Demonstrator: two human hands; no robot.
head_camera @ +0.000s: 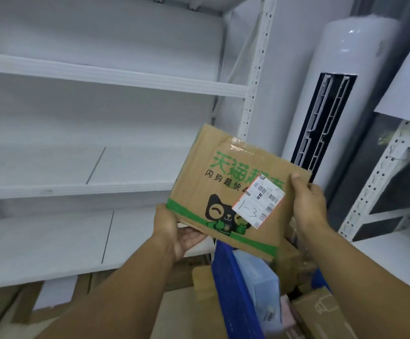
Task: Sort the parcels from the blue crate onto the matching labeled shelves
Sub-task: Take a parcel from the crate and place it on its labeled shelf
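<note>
So, head view: both hands are on one flat cardboard parcel (pixel 226 167), held up in the air and tilted, right over the blue crate (pixel 233 299) and in front of the right end of the white shelf unit (pixel 106 78). The left hand (pixel 172 228) has the parcel's lower left corner, with curled fingers underneath it and the palm turned up. The right hand (pixel 309 206) grips the right edge, thumb pressed on the printed face near the upper right corner and the rest of the fingers tucked behind the cardboard where I can't see them. The parcel has green characters, a black cat cartoon and a green stripe on it, plus a white shipping label (pixel 259 204) stuck on crooked with "1-3" handwritten across the bottom. Down in the crate there's a pale blue bag (pixel 260 277) and a brown box (pixel 321 311) with a line drawing on it, the rest is too blurry to call. Some loose cardboard (pixel 25 307) lies on the floor under the lowest shelf. Right of the shelf unit stands a tall white air conditioner (pixel 338 57) with a dark vent slot, and further right another white rack (pixel 375 187) with a paper sign (pixel 409 89) showing a "2"
</note>
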